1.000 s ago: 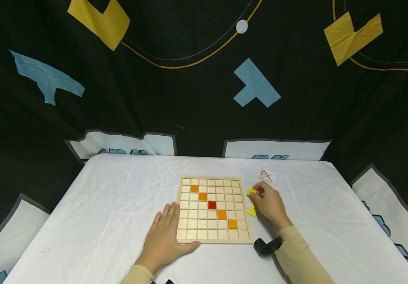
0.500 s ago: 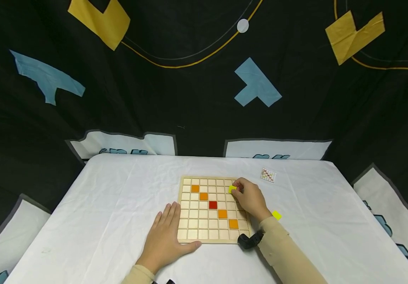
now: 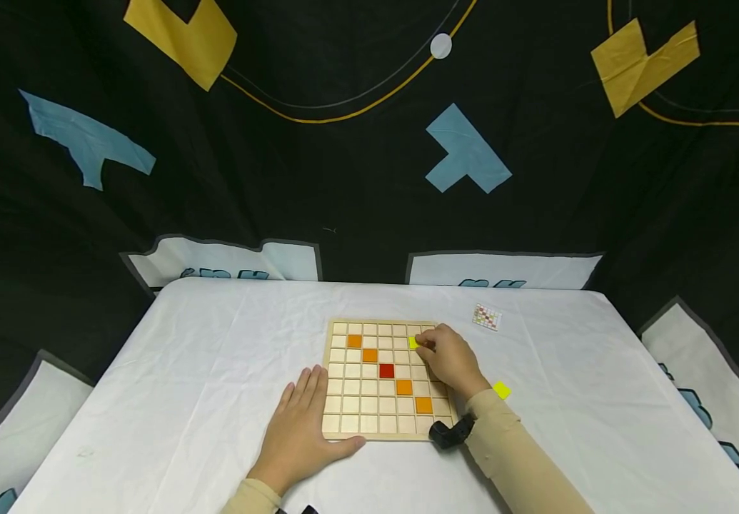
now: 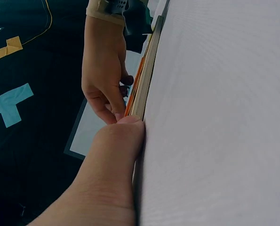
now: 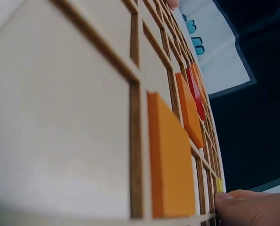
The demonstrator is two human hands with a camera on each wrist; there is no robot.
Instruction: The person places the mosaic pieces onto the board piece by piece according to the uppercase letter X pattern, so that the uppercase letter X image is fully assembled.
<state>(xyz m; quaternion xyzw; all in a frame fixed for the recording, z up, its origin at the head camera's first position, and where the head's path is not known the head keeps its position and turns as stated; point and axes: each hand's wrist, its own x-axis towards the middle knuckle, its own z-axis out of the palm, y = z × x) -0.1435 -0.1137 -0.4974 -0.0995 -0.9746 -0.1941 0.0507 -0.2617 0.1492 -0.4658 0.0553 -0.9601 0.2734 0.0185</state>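
A light wooden grid board (image 3: 351, 405) lies on the table, with several orange tiles (image 3: 423, 405) and one red tile (image 3: 386, 371) in a diagonal line of its cells. My left hand (image 3: 297, 428) lies with straight fingers along the board's left edge, thumb at the front left corner. In the left wrist view that thumb (image 4: 116, 141) presses against the board's side. Over the board's upper right, my right hand (image 3: 451, 359) pinches a yellow tile (image 3: 413, 343) at a cell of the second row. The right wrist view shows a fingertip at the yellow tile (image 5: 219, 184).
Another yellow tile (image 3: 501, 390) lies on the white cloth (image 3: 575, 400) right of the right wrist. A small card with a coloured grid pattern (image 3: 487, 317) lies beyond the board's right back corner. A black device (image 3: 451, 432) is strapped to the right wrist. Dark curtain (image 3: 356, 200) hangs behind.
My right hand has moved left from the yellow tiles beside the board to the board's upper right, bringing one yellow tile. In the last half second it shifted slightly left. My left hand stays put.
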